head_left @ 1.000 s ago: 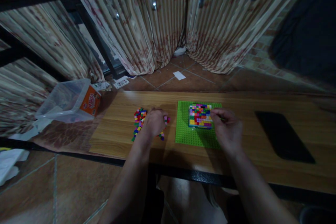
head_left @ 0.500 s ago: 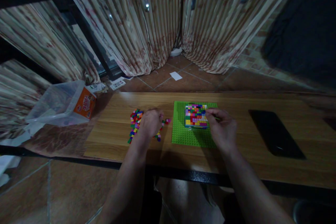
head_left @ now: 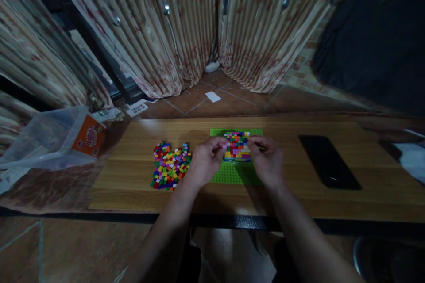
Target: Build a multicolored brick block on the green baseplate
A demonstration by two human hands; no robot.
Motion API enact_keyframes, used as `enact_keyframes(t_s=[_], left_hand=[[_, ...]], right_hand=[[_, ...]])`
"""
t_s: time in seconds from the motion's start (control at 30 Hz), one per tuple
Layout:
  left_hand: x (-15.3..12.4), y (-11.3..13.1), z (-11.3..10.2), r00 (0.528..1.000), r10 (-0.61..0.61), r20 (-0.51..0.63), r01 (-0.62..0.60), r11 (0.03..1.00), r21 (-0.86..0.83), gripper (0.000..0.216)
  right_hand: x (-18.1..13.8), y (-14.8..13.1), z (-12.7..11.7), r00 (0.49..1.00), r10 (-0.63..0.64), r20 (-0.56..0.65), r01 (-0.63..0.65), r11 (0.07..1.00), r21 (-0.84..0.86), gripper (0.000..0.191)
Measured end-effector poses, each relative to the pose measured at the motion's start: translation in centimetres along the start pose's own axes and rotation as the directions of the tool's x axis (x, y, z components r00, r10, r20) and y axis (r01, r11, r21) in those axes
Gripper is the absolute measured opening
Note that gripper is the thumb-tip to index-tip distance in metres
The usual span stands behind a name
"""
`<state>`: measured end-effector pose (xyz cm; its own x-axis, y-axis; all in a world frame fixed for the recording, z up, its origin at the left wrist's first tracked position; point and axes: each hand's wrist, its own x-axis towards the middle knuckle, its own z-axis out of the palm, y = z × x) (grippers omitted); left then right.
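A flat block of many-coloured toy bricks (head_left: 237,147) sits on a green studded baseplate (head_left: 232,176). My left hand (head_left: 206,161) is at the block's left edge, thumb and forefinger pinched around what looks like a small pink brick (head_left: 225,145). At the block's right edge is my right hand (head_left: 269,159), its thumb and forefinger closed together. Whatever may be between those right fingertips is hidden. Left of my left hand lies a spread-out pile of small loose bricks (head_left: 169,166) in mixed colours.
A black phone-like slab (head_left: 328,161) lies on the wooden table (head_left: 126,177) to the right. Beyond the table's left end stands a clear plastic tub (head_left: 55,135) with an orange label. Striped curtains (head_left: 192,31) hang behind. Something white (head_left: 411,159) is at the far right.
My left hand has left the loose bricks and moved right to the block, uncovering the pile. My right hand stays at the block's right edge. The view has shifted slightly.
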<state>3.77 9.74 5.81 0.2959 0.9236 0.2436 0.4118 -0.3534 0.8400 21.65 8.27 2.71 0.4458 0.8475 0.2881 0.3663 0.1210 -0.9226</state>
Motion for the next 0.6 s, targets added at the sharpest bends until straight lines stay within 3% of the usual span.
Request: enact_keyframes(t_s=[0.13,0.4,0.6], left_hand=[[0.2,0.3,0.8,0.999,-0.014,-0.032,0.016,0.997,0.076,0.015],[0.4,0.6,1.6,0.990,0.140,0.032,-0.142,0.925,0.352,0.018],[0.6,0.7,2.3,0.986,0.159,0.055,-0.167,0.883,0.439,0.023]], right_hand=[[0.0,-0.1,0.0,1.000,0.000,0.003,0.000,1.000,0.002,0.018],[-0.1,-0.1,0.1,1.000,-0.002,0.007,0.002,1.000,0.013,0.018],[0.0,-0.3,0.0,1.000,-0.005,0.010,0.005,1.000,-0.013,0.019]])
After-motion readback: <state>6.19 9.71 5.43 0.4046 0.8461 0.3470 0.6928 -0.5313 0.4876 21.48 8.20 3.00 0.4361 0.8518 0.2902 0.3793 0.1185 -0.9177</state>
